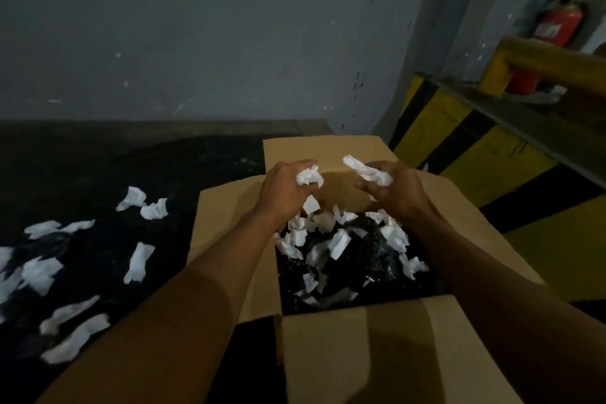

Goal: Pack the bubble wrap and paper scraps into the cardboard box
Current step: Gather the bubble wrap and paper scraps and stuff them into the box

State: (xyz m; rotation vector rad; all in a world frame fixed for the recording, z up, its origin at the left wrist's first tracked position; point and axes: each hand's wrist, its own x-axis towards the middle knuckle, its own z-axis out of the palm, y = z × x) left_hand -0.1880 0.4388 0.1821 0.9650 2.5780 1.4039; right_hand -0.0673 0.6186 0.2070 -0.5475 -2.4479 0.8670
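An open cardboard box (360, 348) stands in front of me with its flaps spread. Black bubble wrap (357, 269) fills its inside, with several white paper scraps (339, 241) lying on top. My left hand (285, 187) hovers over the far part of the box and grips a crumpled white scrap (310, 176). A loose scrap (311, 204) hangs in the air just below that hand. My right hand (398, 185) is beside it over the box, holding a longer white scrap (365, 169).
Several more white paper scraps (137, 262) lie scattered on the dark floor left of the box. A grey wall rises behind. At the right are a yellow-and-black striped barrier (459, 141), a yellow rail (557, 65) and a red fire extinguisher (559, 24).
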